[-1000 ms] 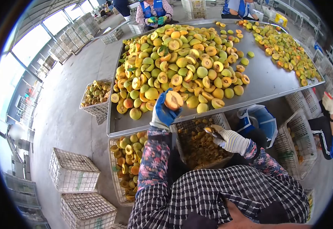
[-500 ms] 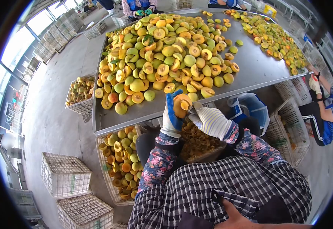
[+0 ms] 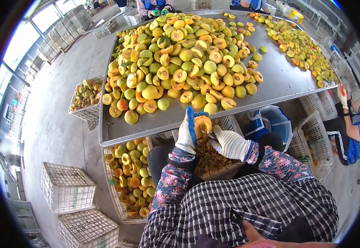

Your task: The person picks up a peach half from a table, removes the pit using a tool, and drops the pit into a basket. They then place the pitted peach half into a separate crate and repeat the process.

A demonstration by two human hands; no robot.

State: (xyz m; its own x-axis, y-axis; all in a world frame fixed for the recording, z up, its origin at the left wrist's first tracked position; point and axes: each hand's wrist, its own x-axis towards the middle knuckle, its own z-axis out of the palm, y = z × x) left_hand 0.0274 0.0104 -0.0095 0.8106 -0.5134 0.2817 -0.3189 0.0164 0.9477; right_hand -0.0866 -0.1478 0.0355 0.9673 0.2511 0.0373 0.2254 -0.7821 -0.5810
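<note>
A halved yellow peach [image 3: 203,124] sits in my left hand [image 3: 187,134], a white glove with blue on the palm side, its fingers closed around the fruit. My right hand [image 3: 232,143], in a striped white glove, grips a small metal pitting tool [image 3: 211,134] whose tip is against the peach's cut face; the tool's exact shape is mostly hidden by the fingers. Both hands are just in front of the table edge, above a crate of brown scraps [image 3: 217,159]. A large heap of halved peaches [image 3: 180,62] lies on the metal table [image 3: 126,131] beyond them.
A crate of peach halves [image 3: 134,177] stands at my left knee. A blue bin [image 3: 271,124] and white crates [image 3: 318,142] stand to the right. Stacked crates [image 3: 69,188] are on the left floor. Co-workers [image 3: 355,132] sit around the table, beside a second peach pile [image 3: 301,51].
Both hands have come slightly lower and closer to me with the peach half. The peach has turned a little under the tool. The whole view has shifted slightly.
</note>
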